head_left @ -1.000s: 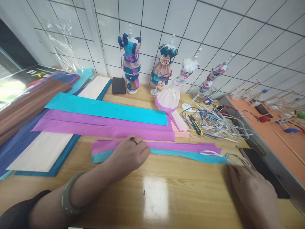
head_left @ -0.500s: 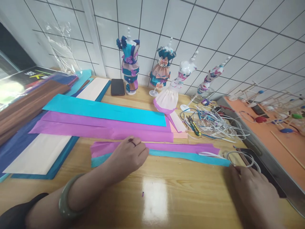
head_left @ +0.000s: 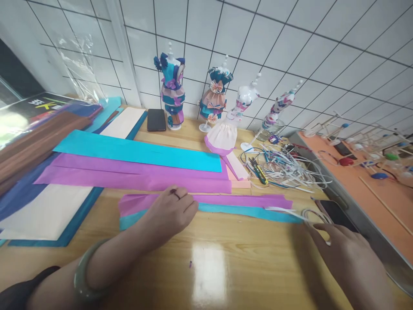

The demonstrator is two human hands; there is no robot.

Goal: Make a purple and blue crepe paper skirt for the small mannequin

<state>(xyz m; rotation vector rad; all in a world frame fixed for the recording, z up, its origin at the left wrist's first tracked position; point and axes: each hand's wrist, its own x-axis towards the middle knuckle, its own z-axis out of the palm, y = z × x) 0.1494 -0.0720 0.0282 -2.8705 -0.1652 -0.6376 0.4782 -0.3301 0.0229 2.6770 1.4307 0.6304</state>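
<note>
My left hand (head_left: 176, 213) is closed, its curled fingers pressed on a long two-colour strip of thin crepe-like paper, a purple layer (head_left: 245, 200) with a blue layer (head_left: 232, 210) along its near edge. What lies under the fingertips is hidden. At the right end of the strip, my right hand (head_left: 348, 254) has its thumb and index finger bent together on a loose coil of thin white cord (head_left: 316, 215). The flat tail of the cord lies over the strip. Beyond it are a wide turquoise sheet (head_left: 138, 150) and purple sheets (head_left: 97, 172).
Several small mannequins, one in a white skirt (head_left: 221, 134), stand along the tiled wall. A tangle of cords (head_left: 287, 165) and a yellow-black cutter (head_left: 258, 170) lie at right, near a phone (head_left: 337, 213). Another phone (head_left: 156, 119) is behind the sheets. Brown paper (head_left: 41, 137) lies left.
My right hand has lifted from the strip's right end and now curls over the white coil. My left hand stays on the strip. The view has shifted slightly.
</note>
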